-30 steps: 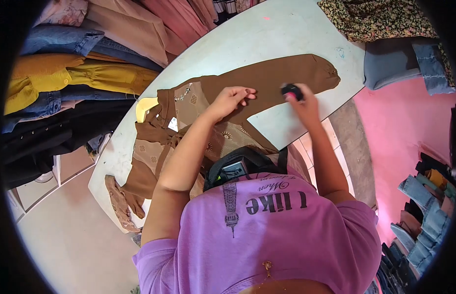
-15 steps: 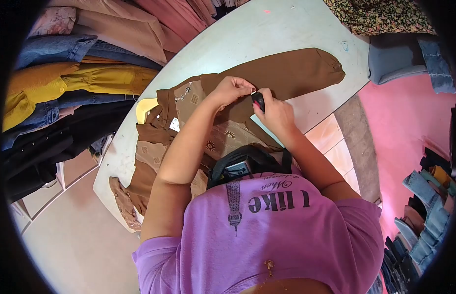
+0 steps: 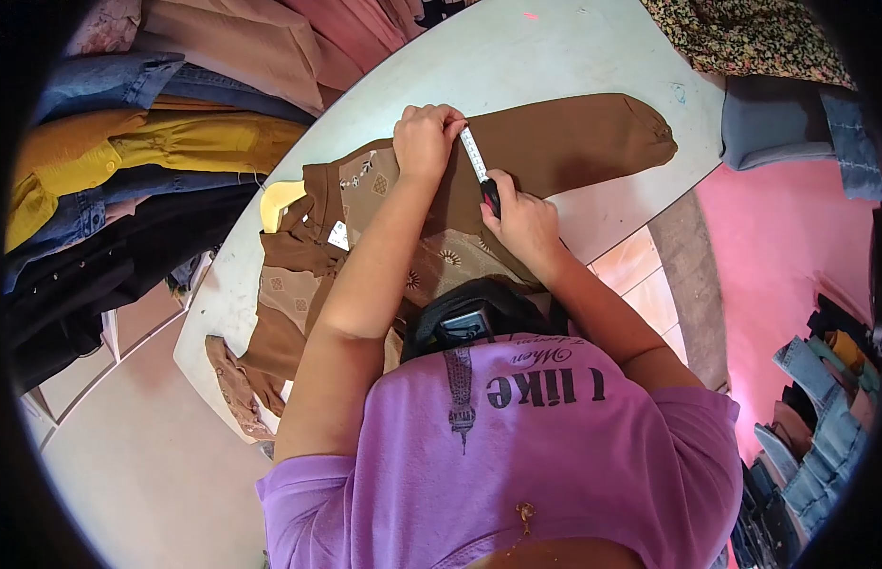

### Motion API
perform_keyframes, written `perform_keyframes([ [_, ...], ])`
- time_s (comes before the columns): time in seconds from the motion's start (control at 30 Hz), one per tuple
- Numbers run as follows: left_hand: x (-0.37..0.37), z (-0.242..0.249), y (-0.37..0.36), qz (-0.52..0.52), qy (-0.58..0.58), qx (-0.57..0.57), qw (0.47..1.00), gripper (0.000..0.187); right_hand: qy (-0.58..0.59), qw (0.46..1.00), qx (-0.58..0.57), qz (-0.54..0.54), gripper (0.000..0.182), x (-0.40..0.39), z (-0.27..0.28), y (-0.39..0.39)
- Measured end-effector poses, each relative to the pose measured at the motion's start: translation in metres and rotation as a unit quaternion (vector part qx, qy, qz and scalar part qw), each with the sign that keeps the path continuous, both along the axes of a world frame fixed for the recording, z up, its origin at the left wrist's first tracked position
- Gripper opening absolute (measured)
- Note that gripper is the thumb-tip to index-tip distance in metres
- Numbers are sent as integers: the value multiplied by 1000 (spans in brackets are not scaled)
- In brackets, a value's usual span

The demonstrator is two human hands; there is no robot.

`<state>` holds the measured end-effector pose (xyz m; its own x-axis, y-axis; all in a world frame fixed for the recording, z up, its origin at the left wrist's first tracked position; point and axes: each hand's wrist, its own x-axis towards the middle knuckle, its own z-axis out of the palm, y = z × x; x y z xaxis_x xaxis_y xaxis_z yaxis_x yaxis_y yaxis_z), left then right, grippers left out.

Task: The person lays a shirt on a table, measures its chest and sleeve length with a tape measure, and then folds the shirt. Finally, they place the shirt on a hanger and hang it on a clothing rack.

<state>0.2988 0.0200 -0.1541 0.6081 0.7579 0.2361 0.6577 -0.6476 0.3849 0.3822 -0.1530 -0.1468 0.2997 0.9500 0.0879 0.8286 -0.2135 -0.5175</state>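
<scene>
A brown long-sleeved garment [image 3: 545,142] with embroidered, patterned panels lies on the white table, one sleeve stretched to the right. Between my hands runs the white strip of a tape measure [image 3: 473,156], drawn across the upper part of that sleeve. My left hand [image 3: 426,142] pinches the strip's free end at the sleeve's far edge. Lower down, my right hand [image 3: 524,223] is closed around the tape measure's black case. A pale yellow hanger [image 3: 280,204] sits in the garment's neck, and a white tag [image 3: 338,235] shows near the collar.
The white table [image 3: 545,47] has a curved edge. Hanging clothes, including a yellow garment [image 3: 194,142], crowd the left. Folded denim [image 3: 777,119] and a floral cloth [image 3: 744,33] lie at the upper right. Stacked jeans [image 3: 820,455] stand at the lower right.
My left hand has moved up and away from my right, pulling out the white tape strip. My right hand has shifted slightly down and left with the case.
</scene>
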Motion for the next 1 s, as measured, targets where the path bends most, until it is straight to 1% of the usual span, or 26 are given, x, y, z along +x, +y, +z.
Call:
perform_keyframes([
  [0.07, -1, -3, 0, 37, -13, -34, 999, 13, -10, 1000, 19, -10, 40, -1, -4, 0],
  [0.17, 0, -2, -1, 57, 1, -43, 997, 14, -9, 1000, 23, -3, 40, -1, -5, 0],
  [0.2, 0, -2, 0, 58, 1, -43, 997, 14, -7, 1000, 25, -2, 40, 0, -4, 1],
  [0.27, 0, -3, 1, 61, 5, -79, 995, 14, -5, 1000, 27, 1, 39, 0, -3, -1],
  [0.37, 0, -2, 0, 65, 8, -86, 994, 15, 1, 1000, 2, 9, 39, 0, -2, -8],
  [0.43, -1, -3, 1, 66, 12, -89, 994, 15, 11, 999, 27, 28, 39, 1, -1, -15],
  [0.77, -6, -5, -2, 75, 17, -113, 991, 13, 30, 999, 32, 29, 39, -4, -18, -49],
  [1.0, -11, -4, -2, 75, 19, -113, 991, 13, 24, 993, 107, 37, 41, -8, -29, -55],
])
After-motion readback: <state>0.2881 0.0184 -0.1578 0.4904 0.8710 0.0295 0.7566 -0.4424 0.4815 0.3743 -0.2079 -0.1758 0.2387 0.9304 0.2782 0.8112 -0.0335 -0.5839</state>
